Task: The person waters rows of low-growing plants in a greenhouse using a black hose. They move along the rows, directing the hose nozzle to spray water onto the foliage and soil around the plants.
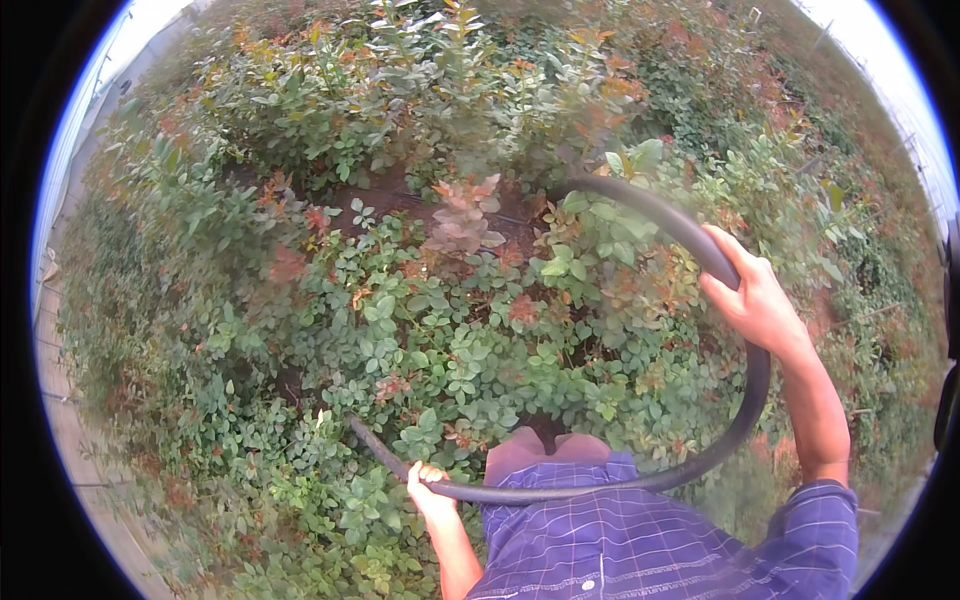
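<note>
A thick black hose (739,405) loops in front of my body. My right hand (750,292) grips it high on the right, where it arches over the foliage and its far part drops out of sight among the leaves. Lower left, my left hand (432,491) is wrapped around the hose near waist height. Past that hand the hose slants up and left to what looks like its end, against the rose bushes (390,322). Between the two hands the hose sags across my checked blue shirt (585,540).
Dense rose bushes with green and reddish leaves surround me on all sides. A strip of dark soil (382,199) with a thin dark line on it shows between two rows. A pale walkway (82,450) and a light wall run along the left rim.
</note>
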Demonstrator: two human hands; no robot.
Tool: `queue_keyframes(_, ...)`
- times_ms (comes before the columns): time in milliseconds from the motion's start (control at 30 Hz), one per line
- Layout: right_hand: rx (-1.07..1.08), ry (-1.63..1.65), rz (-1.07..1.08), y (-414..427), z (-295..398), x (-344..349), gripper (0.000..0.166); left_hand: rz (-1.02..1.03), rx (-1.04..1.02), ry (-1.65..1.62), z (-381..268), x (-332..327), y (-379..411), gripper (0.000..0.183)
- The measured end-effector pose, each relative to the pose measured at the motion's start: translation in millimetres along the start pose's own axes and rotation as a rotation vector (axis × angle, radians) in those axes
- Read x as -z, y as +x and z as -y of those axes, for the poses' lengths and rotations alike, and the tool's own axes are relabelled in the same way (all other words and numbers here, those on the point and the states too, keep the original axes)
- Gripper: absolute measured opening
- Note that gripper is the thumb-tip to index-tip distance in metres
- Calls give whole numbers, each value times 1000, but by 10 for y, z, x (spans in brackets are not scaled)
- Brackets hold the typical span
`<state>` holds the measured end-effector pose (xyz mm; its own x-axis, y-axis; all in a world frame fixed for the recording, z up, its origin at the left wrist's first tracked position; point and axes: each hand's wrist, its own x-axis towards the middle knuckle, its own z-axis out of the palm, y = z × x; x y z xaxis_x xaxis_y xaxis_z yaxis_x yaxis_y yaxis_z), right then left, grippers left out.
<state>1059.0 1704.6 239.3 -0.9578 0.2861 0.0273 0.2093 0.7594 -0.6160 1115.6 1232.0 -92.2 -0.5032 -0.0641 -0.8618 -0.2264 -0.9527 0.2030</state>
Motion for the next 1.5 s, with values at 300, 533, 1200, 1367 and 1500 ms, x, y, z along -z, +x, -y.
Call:
queue_keyframes(300,-47,32,120,-55,-84,9,52,19,-25,59,92,-30,-170,25)
queue_keyframes(533,133,46,80,-19,-190,11,49,27,-55,21,153,121,-266,26)
queue_keyframes(1200,71,-48,64,-276,-990,1892,47,287,-123,-39,1623,-76,-1570,32)
queue_keyframes(1367,15,-22,50,-779,-1525,2261,50,204,-99,16,2047,46,-1799,31)
queue_keyframes(1500,-80,-62,-22,-1189,-1851,2435,51,183,-117,90,2339,68,-1973,30)
